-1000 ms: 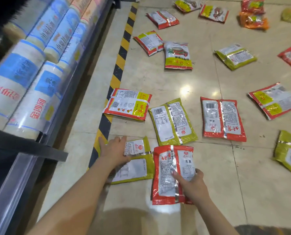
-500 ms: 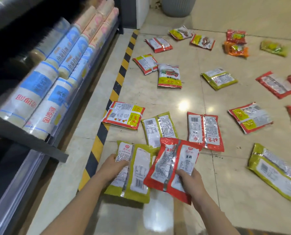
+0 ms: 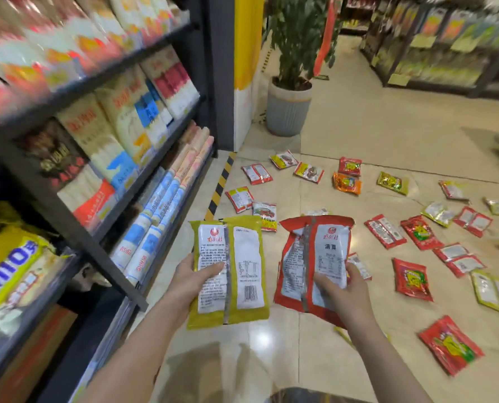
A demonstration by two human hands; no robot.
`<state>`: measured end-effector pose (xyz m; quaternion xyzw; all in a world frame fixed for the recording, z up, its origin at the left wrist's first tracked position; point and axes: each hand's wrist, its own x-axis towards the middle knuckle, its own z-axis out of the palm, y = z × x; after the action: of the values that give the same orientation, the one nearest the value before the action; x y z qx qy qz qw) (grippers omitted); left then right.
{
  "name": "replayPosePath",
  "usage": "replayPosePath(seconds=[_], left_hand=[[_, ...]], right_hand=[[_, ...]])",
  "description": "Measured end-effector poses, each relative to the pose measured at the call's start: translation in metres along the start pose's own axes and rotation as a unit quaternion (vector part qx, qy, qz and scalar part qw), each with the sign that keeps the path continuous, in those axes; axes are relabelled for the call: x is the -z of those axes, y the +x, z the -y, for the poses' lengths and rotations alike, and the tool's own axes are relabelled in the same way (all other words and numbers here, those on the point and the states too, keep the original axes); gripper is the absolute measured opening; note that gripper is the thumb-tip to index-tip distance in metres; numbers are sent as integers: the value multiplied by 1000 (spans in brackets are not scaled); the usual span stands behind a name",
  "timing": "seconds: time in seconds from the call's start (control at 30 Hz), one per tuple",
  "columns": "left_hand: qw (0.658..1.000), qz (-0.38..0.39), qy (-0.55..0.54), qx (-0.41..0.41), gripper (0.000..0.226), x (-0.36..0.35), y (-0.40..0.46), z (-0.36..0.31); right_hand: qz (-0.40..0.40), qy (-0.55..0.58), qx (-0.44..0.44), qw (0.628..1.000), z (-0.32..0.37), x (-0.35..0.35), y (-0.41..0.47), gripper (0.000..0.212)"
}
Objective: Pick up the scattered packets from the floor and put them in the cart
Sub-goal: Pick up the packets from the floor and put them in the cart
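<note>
My left hand (image 3: 191, 282) grips a yellow-green packet (image 3: 239, 271) by its left edge, held up with the white label side facing me. In my right hand (image 3: 344, 289) is a red packet (image 3: 300, 257), pinched at its lower right, also lifted off the floor. Several more red, yellow and orange packets lie scattered on the tiled floor ahead and to the right, such as a red one (image 3: 385, 231) and another red one (image 3: 450, 344) near my right arm. No cart is in view.
A dark shelf unit (image 3: 103, 181) stacked with noodle packs runs along the left. A yellow-black hazard stripe (image 3: 220, 184) marks the floor beside it. A potted plant (image 3: 289, 109) stands behind the packets, by a yellow-white pillar (image 3: 247, 68). More shelves (image 3: 434, 53) line the far right.
Both hands have lifted their packets from the floor up to chest height, and my view has tilted up from the floor to the aisle.
</note>
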<state>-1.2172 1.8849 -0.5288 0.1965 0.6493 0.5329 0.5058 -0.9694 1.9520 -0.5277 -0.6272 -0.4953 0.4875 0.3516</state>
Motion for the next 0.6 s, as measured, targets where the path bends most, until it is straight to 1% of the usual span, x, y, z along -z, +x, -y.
replayPosePath(seconds=[0.13, 0.23, 0.3, 0.33, 0.4, 0.43, 0.47, 0.5, 0.57, 0.6], left_hand=[[999, -19, -45, -23, 17, -9, -93, -106], [996, -36, -70, -45, 27, -13, -168, -169], [991, -64, -99, -67, 24, -11, -219, -204], [986, -87, -111, -84, 24, -9, -244, -220], [977, -126, -133, -111, 32, -3, -293, -245], [972, -135, -148, -126, 29, 0, -320, -257], [966, -133, -170, -144, 22, 4, -345, -267], [961, -127, -181, -165, 20, 11, -370, -274], [951, -144, -195, -191, 30, 24, -418, -281], [944, -164, -202, -204, 36, 36, -442, -282]], right_hand=[[31, 47, 53, 997, 120, 47, -53, 35], [61, 52, 103, 991, 198, 77, -96, 28], [89, 59, 129, 986, 245, 93, -125, 25], [107, 60, 141, 982, 266, 100, -139, 26], [140, 58, 173, 973, 303, 110, -172, 29], [156, 62, 194, 966, 320, 113, -188, 29], [172, 66, 210, 960, 336, 115, -206, 28], [189, 68, 225, 953, 351, 115, -223, 26], [219, 67, 247, 942, 373, 110, -258, 28], [243, 73, 253, 934, 380, 105, -276, 27]])
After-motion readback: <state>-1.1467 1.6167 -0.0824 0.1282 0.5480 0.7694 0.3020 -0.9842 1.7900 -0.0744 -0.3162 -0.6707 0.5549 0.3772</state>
